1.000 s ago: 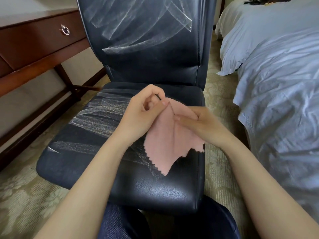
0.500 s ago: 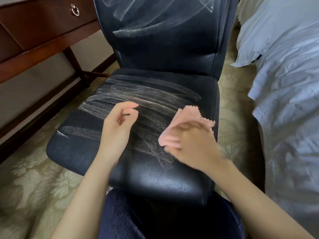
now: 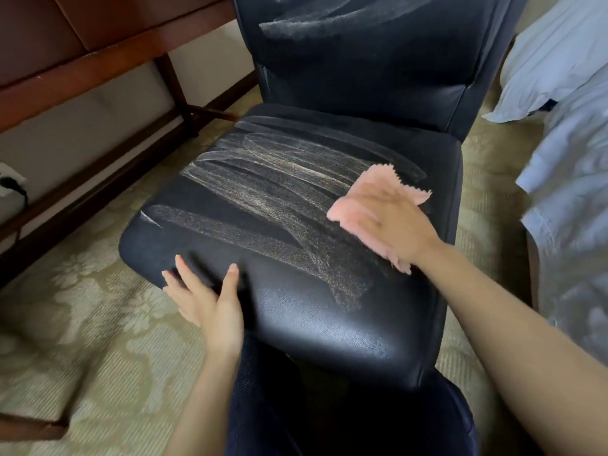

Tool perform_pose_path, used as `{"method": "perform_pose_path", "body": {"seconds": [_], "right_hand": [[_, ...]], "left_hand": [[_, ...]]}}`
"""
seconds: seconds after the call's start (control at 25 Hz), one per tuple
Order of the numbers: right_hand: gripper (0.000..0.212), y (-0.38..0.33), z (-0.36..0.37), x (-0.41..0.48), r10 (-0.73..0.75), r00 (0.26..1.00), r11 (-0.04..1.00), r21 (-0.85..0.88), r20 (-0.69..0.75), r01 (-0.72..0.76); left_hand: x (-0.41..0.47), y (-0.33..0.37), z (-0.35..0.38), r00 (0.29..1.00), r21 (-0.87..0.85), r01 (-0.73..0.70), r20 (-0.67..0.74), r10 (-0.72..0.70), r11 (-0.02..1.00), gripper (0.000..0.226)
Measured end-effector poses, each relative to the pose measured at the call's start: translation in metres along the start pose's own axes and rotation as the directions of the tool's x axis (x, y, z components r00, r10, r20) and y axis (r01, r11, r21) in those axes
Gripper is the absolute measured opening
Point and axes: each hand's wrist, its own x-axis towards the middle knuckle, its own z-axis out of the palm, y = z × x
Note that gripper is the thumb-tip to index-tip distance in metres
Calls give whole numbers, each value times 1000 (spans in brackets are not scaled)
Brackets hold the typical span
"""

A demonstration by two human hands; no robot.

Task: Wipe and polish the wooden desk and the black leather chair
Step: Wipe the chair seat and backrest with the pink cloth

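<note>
Olive patterned carpet (image 3: 98, 324) spreads under everything, its woven motif softened by blur. Most of the pink cloth (image 3: 375, 177) is hidden beneath the right hand (image 3: 388, 222). That hand lies flat on it, fingers straight and slightly spread, pressing it onto the seat of the black leather chair (image 3: 312, 324). Only a zigzag-cut edge on the hand's far side and a crumpled corner below the wrist show, and the fingers are smeared by motion. Left of that palm, the glossy, finely grained leather carries dull grey streaks in long arcs. The left hand (image 3: 210, 301) rests on the seat's rounded front corner, fingers straight and fanned, holding nothing. The backrest is cut off by the upper edge, and the chair's base is hidden. Beyond the left hand, the wooden desk (image 3: 98, 60) shows only reddish-brown panels, rails and a leg, its top out of frame. Right of the cloth-pressing hand, rumpled pale bed linen (image 3: 559, 93) runs off the edge. A dark denim leg (image 3: 279, 406) lies below both wrists
</note>
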Motion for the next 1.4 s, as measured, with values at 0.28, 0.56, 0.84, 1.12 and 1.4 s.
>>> {"method": "perform_pose_path", "body": {"seconds": [0.28,0.56,0.84,1.12,1.4], "right_hand": [[36,-29,0,-26,-59,994,997,-46,-91,55],[41,-62,4,-124,-266,949,958,66,-167,280],[28,0,-15,-44,106,994,989,107,-33,-102],[29,-2,7,-14,215,972,976,-28,-99,-218],[45,-62,3,-100,-146,974,984,79,-171,161]], "left_hand": [[-16,-19,-1,984,-161,156,112,-139,975,85],[-14,-24,0,968,-414,248,148,-204,876,93],[-38,-26,5,890,-570,455,312,-332,684,73],[-30,-30,6,833,-549,552,403,-380,628,86],[-17,-39,8,764,-516,639,513,-392,570,90]]}}
